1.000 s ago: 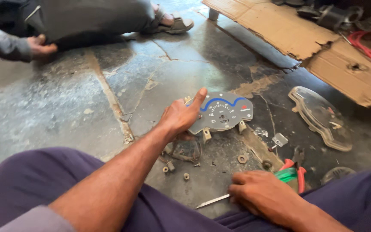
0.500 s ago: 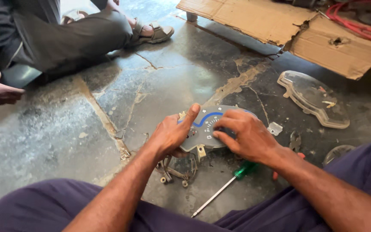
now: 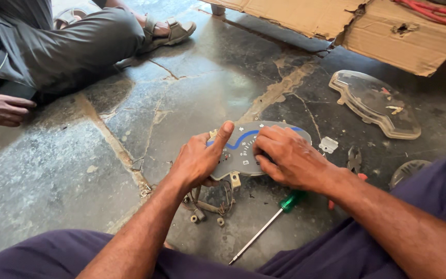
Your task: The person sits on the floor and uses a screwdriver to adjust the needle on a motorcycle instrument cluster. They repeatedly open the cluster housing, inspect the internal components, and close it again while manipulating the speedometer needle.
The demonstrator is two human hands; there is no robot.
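A grey instrument cluster panel (image 3: 241,150) with a blue arc and small dials lies face up just above the floor in front of me. My left hand (image 3: 197,160) grips its left edge, thumb raised along the top. My right hand (image 3: 290,157) rests on the panel's right half, fingers curled over the dial face and hiding it. Under the panel a bundle of wires and small bulb sockets (image 3: 207,206) trails on the floor.
A green-handled screwdriver (image 3: 267,222) lies near my knees, red-handled pliers (image 3: 354,163) to the right. A clear cluster cover (image 3: 375,103) lies far right, cardboard (image 3: 357,23) beyond it. Another person sits at the upper left, their hand (image 3: 3,108) on the floor, sandalled foot (image 3: 169,31).
My right hand left the floor by the screwdriver and came onto the panel's face. The left hand kept hold of the panel. The view tilted downward.
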